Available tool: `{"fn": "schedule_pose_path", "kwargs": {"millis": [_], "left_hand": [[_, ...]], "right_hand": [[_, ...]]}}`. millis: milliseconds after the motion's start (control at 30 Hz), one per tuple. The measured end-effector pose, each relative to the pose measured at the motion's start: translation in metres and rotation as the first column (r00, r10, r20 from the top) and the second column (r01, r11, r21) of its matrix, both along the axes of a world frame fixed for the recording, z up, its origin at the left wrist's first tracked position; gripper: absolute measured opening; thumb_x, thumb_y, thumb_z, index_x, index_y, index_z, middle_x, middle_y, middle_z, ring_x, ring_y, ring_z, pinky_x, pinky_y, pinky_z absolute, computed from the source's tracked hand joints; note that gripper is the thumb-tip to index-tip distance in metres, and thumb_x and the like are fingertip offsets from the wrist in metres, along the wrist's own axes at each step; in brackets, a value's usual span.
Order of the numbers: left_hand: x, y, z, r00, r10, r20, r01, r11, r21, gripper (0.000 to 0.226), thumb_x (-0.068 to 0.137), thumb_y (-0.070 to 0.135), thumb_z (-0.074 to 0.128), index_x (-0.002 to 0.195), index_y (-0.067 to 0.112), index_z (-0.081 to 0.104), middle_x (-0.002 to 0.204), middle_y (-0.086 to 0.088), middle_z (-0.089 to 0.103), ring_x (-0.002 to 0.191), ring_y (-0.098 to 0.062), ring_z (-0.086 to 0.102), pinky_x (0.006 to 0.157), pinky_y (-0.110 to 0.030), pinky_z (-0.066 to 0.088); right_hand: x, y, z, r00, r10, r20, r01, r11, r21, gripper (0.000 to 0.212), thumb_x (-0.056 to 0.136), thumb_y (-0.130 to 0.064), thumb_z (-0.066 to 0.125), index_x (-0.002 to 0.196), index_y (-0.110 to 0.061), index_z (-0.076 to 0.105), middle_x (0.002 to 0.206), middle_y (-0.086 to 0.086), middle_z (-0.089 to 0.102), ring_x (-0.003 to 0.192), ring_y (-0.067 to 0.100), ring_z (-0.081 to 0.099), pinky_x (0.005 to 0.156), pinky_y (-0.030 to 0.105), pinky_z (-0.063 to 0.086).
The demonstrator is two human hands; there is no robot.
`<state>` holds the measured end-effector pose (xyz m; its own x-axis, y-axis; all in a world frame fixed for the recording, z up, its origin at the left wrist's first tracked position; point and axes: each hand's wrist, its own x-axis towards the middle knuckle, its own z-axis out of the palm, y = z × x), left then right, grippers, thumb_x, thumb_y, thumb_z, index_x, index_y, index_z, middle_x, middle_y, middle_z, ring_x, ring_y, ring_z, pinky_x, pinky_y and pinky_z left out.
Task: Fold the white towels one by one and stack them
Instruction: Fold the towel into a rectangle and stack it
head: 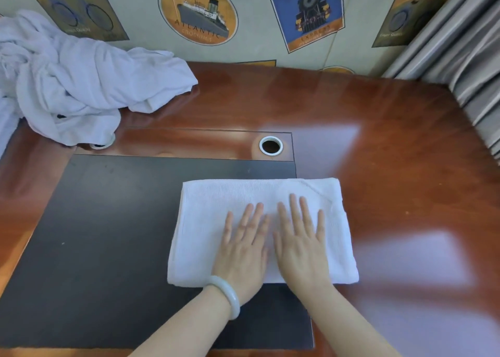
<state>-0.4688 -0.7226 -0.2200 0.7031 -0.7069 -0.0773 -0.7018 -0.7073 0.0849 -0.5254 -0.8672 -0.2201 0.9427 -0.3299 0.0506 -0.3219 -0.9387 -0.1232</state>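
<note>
A folded white towel (201, 221) lies flat as a neat rectangle, partly on the black desk mat (108, 234) and partly on the wood. My left hand (243, 244) and my right hand (300, 237) rest side by side on its middle, palms down with fingers straight and slightly spread. A pale bangle sits on my left wrist. A loose heap of unfolded white towels (67, 77) lies crumpled at the far left of the desk.
The red-brown wooden desk (392, 140) has two round cable holes, one (271, 145) behind the towel and one half under the heap. Grey curtains (465, 58) hang at the right. A wall with ship and train pictures stands behind.
</note>
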Motion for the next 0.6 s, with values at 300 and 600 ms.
{"fn": "schedule_pose_path", "kwargs": {"millis": [300, 600], "left_hand": [[0.031, 0.050, -0.012, 1.000, -0.016, 0.027, 0.014, 0.996, 0.085, 0.064, 0.097, 0.045, 0.022, 0.157, 0.026, 0.014, 0.165, -0.009, 0.006, 0.151, -0.037, 0.006, 0.111, -0.071, 0.013], [0.059, 0.099, -0.003, 0.991, 0.130, -0.022, -0.128, 0.990, 0.059, 0.061, 0.102, 0.039, 0.006, 0.152, 0.015, 0.032, 0.163, -0.007, 0.017, 0.150, -0.025, 0.017, 0.114, -0.061, 0.025]], "right_hand": [[-0.023, -0.020, -0.013, 0.998, -0.028, -0.056, 0.030, 0.999, 0.037, 0.060, 0.098, -0.035, 0.028, 0.155, -0.014, 0.027, 0.161, 0.006, 0.022, 0.150, 0.024, 0.020, 0.120, 0.045, 0.015], [-0.049, -0.072, -0.005, 0.915, -0.347, -0.206, 0.362, 0.932, 0.036, 0.063, 0.103, -0.048, 0.014, 0.158, -0.017, 0.010, 0.164, 0.005, 0.017, 0.152, 0.024, 0.013, 0.124, 0.044, 0.004]]}}
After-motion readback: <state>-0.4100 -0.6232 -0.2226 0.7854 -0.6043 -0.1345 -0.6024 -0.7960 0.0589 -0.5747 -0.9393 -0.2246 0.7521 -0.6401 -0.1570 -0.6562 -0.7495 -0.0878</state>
